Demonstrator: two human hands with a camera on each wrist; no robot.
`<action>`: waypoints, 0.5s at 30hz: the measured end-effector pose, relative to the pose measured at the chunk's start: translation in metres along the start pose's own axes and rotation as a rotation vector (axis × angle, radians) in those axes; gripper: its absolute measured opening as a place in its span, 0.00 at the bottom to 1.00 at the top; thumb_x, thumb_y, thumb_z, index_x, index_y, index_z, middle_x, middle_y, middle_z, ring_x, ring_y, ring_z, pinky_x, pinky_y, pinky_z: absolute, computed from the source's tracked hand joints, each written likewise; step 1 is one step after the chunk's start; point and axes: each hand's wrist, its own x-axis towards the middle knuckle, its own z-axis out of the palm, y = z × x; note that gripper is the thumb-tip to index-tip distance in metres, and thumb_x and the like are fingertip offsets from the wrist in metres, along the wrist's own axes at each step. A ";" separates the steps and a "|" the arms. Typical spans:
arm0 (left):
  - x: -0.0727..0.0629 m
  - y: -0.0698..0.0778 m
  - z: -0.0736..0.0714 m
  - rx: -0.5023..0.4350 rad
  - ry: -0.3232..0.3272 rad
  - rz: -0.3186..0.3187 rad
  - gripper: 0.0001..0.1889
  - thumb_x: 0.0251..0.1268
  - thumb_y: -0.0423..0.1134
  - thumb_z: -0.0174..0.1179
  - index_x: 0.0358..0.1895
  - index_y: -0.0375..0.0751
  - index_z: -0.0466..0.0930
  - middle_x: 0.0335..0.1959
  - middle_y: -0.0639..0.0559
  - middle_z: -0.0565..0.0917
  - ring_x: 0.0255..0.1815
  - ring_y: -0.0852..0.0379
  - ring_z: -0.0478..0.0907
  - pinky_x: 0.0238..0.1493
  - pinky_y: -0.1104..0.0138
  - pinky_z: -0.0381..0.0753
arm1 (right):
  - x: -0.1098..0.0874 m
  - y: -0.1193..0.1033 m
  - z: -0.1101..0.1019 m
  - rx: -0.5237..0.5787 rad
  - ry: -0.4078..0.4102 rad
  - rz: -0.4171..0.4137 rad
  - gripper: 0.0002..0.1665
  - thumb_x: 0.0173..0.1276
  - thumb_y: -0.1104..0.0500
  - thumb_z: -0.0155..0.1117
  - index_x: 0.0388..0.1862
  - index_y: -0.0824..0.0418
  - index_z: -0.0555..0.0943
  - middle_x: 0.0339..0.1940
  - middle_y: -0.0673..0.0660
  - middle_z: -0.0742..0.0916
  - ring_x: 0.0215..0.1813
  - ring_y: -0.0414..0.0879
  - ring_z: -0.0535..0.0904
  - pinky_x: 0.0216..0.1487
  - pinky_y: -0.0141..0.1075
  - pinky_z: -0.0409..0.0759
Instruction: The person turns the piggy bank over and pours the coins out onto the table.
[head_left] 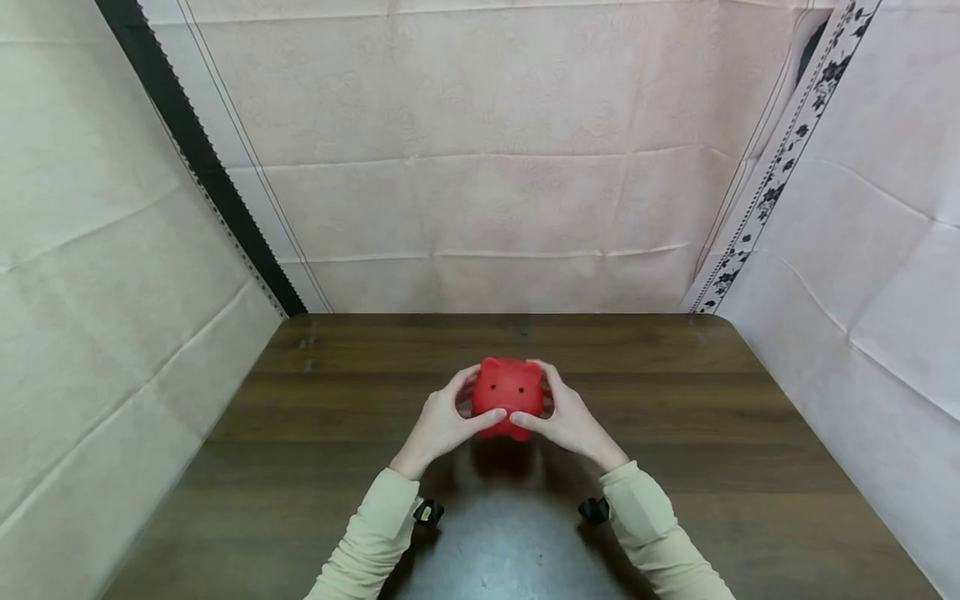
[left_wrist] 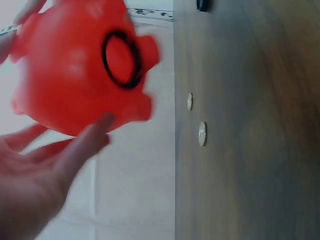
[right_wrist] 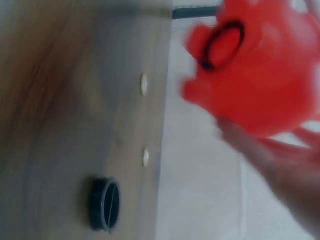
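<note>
A red piggy bank (head_left: pixel 508 379) is held up over the wooden table between both hands. My left hand (head_left: pixel 444 423) grips its left side, thumb across the lower front; my right hand (head_left: pixel 572 422) grips the other side the same way. In the left wrist view, a black ring (left_wrist: pixel 134 57) surrounds the round opening on its underside, between the stubby feet. Two coins (left_wrist: pixel 202 134) lie on the table beyond it. A short black round plug (right_wrist: pixel 104 205) appears in the right wrist view, on the tabletop apart from the coins.
The wooden table (head_left: pixel 360 400) has pale creased cloth (head_left: pixel 480 208) hanging behind it and along both sides. Dark bands (head_left: pixel 217 179) trim the cloth at the back left corner. A black wrist camera (head_left: pixel 428 512) sits at the left cuff.
</note>
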 end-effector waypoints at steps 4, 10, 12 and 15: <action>0.002 0.000 -0.003 -0.100 -0.035 0.162 0.47 0.49 0.44 0.75 0.72 0.63 0.57 0.72 0.55 0.64 0.68 0.48 0.70 0.56 0.54 0.82 | 0.002 0.000 -0.002 -0.009 0.018 -0.260 0.60 0.51 0.53 0.79 0.76 0.45 0.52 0.74 0.53 0.64 0.70 0.53 0.68 0.59 0.48 0.80; -0.001 -0.003 0.000 -0.056 -0.048 0.380 0.55 0.42 0.34 0.77 0.74 0.57 0.52 0.78 0.53 0.49 0.74 0.46 0.59 0.57 0.54 0.81 | 0.001 -0.003 -0.009 -0.225 -0.027 -0.558 0.66 0.46 0.59 0.81 0.77 0.55 0.48 0.79 0.61 0.52 0.77 0.55 0.53 0.58 0.48 0.81; -0.002 -0.005 0.001 -0.010 -0.033 0.449 0.55 0.41 0.32 0.77 0.74 0.54 0.51 0.78 0.51 0.49 0.74 0.47 0.58 0.57 0.56 0.82 | 0.000 -0.003 -0.010 -0.268 -0.047 -0.599 0.66 0.46 0.62 0.81 0.76 0.57 0.47 0.79 0.62 0.50 0.77 0.55 0.53 0.56 0.46 0.83; -0.003 -0.007 0.002 0.073 -0.002 0.548 0.54 0.40 0.32 0.78 0.72 0.52 0.53 0.77 0.47 0.51 0.74 0.47 0.57 0.54 0.59 0.83 | -0.001 0.001 -0.010 -0.344 -0.021 -0.669 0.64 0.47 0.63 0.80 0.76 0.58 0.48 0.79 0.63 0.50 0.77 0.57 0.52 0.54 0.45 0.84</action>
